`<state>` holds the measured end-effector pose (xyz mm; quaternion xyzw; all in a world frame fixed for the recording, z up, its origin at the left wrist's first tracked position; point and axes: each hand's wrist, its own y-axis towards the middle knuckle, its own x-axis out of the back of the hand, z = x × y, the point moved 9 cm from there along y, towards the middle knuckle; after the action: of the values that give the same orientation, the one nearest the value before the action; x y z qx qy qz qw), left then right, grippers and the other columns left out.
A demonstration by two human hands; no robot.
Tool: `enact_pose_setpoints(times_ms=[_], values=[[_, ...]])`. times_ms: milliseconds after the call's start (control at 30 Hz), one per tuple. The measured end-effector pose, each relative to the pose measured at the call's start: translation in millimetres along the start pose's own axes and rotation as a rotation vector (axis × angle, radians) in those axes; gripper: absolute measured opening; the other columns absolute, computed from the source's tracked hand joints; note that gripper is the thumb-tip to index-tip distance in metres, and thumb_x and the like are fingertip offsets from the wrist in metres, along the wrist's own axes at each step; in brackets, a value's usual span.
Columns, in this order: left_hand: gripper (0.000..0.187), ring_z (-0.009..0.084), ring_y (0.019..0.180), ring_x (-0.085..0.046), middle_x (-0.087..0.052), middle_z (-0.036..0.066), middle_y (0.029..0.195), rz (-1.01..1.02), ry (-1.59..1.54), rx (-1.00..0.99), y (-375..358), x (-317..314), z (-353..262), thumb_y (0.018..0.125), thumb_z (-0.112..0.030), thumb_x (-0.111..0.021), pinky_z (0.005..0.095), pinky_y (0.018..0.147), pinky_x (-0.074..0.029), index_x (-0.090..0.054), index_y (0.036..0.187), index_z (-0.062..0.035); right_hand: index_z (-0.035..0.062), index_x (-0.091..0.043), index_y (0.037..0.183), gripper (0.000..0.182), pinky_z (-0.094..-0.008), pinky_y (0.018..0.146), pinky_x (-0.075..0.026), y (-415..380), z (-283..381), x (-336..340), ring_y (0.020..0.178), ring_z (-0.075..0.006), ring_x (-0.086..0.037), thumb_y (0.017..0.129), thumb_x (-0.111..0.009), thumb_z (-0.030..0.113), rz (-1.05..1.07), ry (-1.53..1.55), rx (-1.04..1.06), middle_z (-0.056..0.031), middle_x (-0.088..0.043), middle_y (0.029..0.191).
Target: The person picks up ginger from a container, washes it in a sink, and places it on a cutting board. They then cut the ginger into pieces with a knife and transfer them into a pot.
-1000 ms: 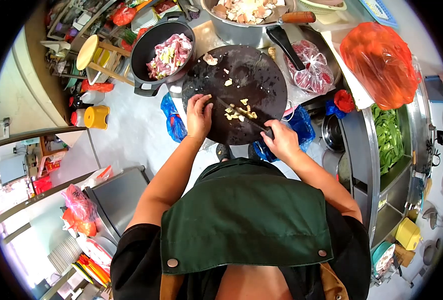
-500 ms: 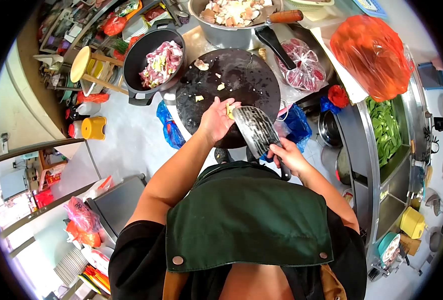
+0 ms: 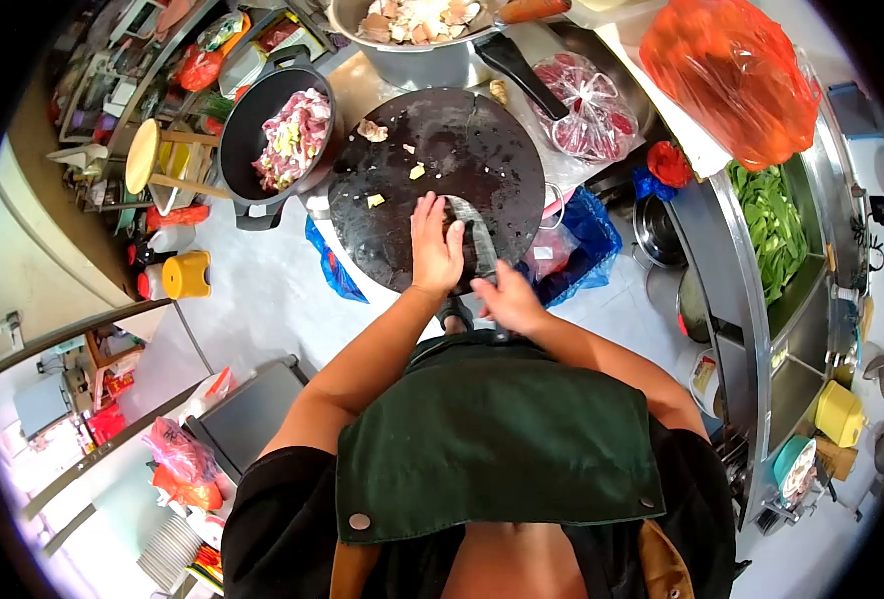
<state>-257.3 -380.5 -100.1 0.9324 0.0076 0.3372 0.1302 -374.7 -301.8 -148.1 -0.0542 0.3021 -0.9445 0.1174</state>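
A round dark chopping board bears a cleaver near its front edge. My right hand grips the cleaver at its handle end; the handle is mostly hidden under the fingers. Just left of the blade, my left hand is stretched out over the board with its fingers extended, its thumb near the blade. Small yellow pieces and a lump of meat lie farther back on the board.
A black pot of sliced meat stands left of the board. Behind is a metal pot with chopped food. Bagged red meat, a red bag and green leaves are on the right.
The cleaver has turned and come down to the board, leaving its blade seen nearly edge-on. My left hand has turned over and straightened. The view has shifted slightly.
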Motion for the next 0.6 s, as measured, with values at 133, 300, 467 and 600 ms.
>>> enact_pose_setpoints(times_ms=[133, 300, 467, 600], values=[[0.034, 0.0374, 0.118, -0.038, -0.043, 0.021, 0.124, -0.097, -0.153, 0.059, -3, 4, 2, 0.086, -0.015, -0.052, 0.0418, 0.100, -0.029, -0.049, 0.115, 0.0028, 0.0008, -0.044, 0.103, 0.021, -0.0277, 0.053, -0.049, 8, 6, -26, 0.060, -0.0145, -0.059, 0.087, -0.053, 0.011, 0.247, 0.188, 0.090, -0.0067, -0.055, 0.079], [0.028, 0.0311, 0.099, -0.046, -0.050, 0.011, 0.102, 0.086, -0.114, -0.339, 3, -37, -100, 0.072, -0.004, -0.063, 0.0398, 0.087, -0.037, -0.055, 0.099, -0.0080, 0.0016, -0.045, 0.105, 0.025, -0.0254, 0.055, -0.047, -37, 9, 42, 0.060, -0.0114, -0.056, 0.086, -0.055, 0.013, 0.046, 0.245, 0.171, -0.0051, -0.056, 0.076], [0.017, 0.0324, 0.094, -0.047, -0.050, 0.011, 0.094, 0.176, -0.399, -0.483, 6, -105, -179, 0.076, -0.001, -0.058, 0.0406, 0.084, -0.038, -0.051, 0.091, -0.0065, 0.0028, -0.048, 0.100, 0.019, -0.0234, 0.049, -0.043, -114, -22, 130, 0.056, -0.0094, -0.052, 0.085, -0.057, 0.009, -0.363, 0.285, 0.113, -0.0027, -0.055, 0.073], [0.013, 0.0323, 0.100, -0.048, -0.052, 0.013, 0.103, 0.337, -0.282, -0.254, 2, -188, -153, 0.080, -0.009, -0.058, 0.0426, 0.089, -0.036, -0.056, 0.092, -0.0044, 0.0019, -0.047, 0.098, 0.015, -0.0253, 0.046, -0.044, -163, -59, 179, 0.049, -0.0120, -0.053, 0.087, -0.054, 0.009, -0.607, 0.359, -0.036, -0.0051, -0.056, 0.072]])
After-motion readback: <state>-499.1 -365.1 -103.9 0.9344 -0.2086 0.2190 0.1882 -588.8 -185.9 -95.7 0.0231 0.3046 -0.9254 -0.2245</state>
